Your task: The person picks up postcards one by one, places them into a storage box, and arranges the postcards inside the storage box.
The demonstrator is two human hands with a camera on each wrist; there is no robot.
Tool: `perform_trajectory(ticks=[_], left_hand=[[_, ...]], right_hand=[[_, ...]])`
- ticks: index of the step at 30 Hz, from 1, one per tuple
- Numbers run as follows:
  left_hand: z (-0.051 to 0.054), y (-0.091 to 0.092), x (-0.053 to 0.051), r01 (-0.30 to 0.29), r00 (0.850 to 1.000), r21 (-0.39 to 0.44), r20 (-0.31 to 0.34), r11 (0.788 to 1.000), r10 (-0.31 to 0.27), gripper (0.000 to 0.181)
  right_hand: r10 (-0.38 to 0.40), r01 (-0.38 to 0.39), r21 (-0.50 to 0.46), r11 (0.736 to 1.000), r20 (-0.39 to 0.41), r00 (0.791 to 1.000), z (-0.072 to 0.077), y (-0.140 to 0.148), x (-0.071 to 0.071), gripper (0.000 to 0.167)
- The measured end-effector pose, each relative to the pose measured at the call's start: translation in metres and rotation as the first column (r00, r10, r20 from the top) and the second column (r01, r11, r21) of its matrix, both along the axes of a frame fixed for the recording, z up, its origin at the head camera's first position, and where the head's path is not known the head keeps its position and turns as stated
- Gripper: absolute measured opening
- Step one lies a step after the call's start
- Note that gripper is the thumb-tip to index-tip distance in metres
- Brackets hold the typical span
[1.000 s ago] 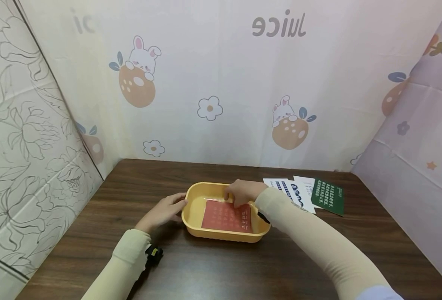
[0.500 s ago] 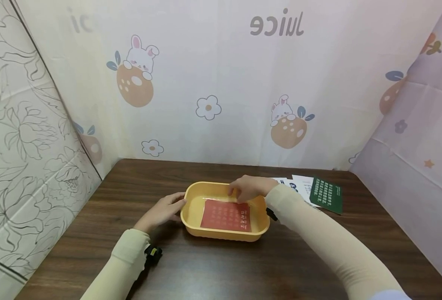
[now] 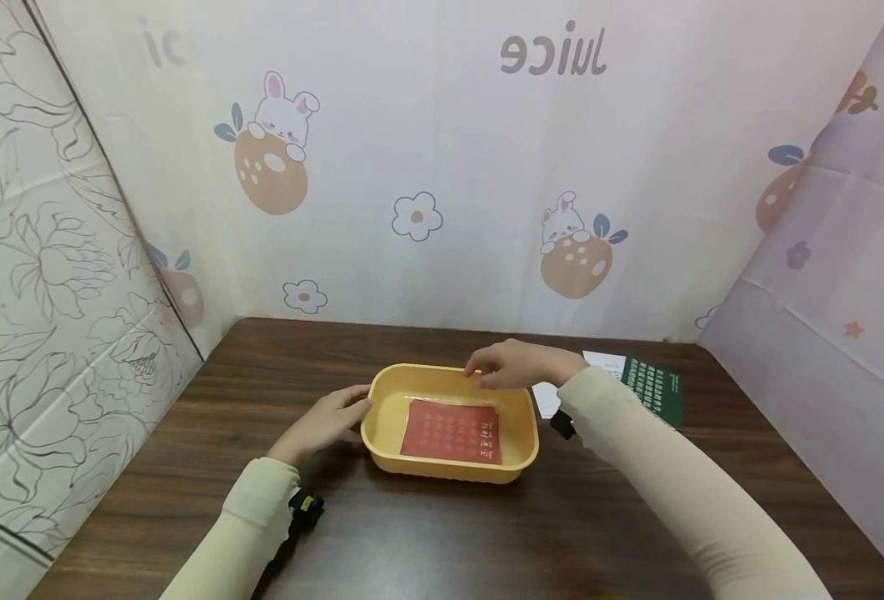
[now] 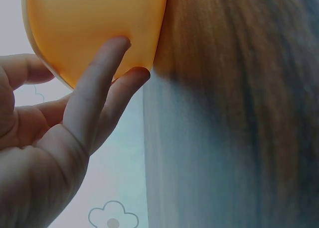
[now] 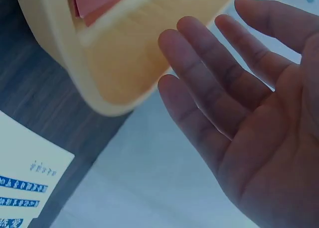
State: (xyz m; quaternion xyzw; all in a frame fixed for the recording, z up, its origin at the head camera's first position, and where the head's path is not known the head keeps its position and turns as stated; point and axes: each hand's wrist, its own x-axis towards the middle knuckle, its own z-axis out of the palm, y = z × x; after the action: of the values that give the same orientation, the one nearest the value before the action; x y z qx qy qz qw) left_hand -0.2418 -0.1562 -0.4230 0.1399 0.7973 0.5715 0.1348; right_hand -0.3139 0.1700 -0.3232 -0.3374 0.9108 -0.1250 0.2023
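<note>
Tabletop (image 3: pixel 412 546) in dark wood grain lies nearest, at six o'clock from the yellow basin (image 3: pixel 449 472), whose nine o'clock end the left hand (image 3: pixel 323 423) touches with relaxed fingers. Inside the basin a red card (image 3: pixel 451 432) rests on the bottom, and at one o'clock the right hand (image 3: pixel 527 364), fingers loosely bent and grasping nothing, hangs at the far rim, contact unclear. Toward two o'clock, white cards (image 3: pixel 604 362) and a green card (image 3: pixel 657 390) lie partly behind the right sleeve (image 3: pixel 659 454), with a printed curtain (image 3: pixel 479 150) beyond at twelve.
</note>
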Motion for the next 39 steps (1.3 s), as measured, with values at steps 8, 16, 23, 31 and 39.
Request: perform_trajectory(ticks=[8,16,23,31,39], left_hand=[[0.001,0.001,0.000,-0.003,1.000,-0.007,-0.003,1.000,0.003,0.048],[0.001,0.003,0.001,-0.019,1.000,-0.011,0.005,1.000,0.019,0.048],[0.001,0.002,0.000,-0.021,1.000,-0.012,0.005,1.000,0.021,0.048],[0.001,0.002,0.000,-0.018,1.000,-0.012,0.003,1.000,0.018,0.048],[0.001,0.002,0.001,-0.025,1.000,-0.022,0.002,0.999,0.025,0.049]], right_hand=[[-0.075,0.077,-0.085,0.993,0.024,0.997,0.010,0.025,0.001,0.031],[-0.103,0.102,-0.122,0.987,0.005,0.995,0.009,0.046,0.001,0.031],[-0.116,0.115,-0.130,0.985,-0.001,0.993,0.005,0.065,-0.002,0.031],[-0.184,0.180,-0.096,0.979,-0.043,0.982,-0.012,0.096,-0.017,0.029],[-0.321,0.321,-0.014,0.947,-0.006,0.947,-0.024,0.118,-0.024,0.037]])
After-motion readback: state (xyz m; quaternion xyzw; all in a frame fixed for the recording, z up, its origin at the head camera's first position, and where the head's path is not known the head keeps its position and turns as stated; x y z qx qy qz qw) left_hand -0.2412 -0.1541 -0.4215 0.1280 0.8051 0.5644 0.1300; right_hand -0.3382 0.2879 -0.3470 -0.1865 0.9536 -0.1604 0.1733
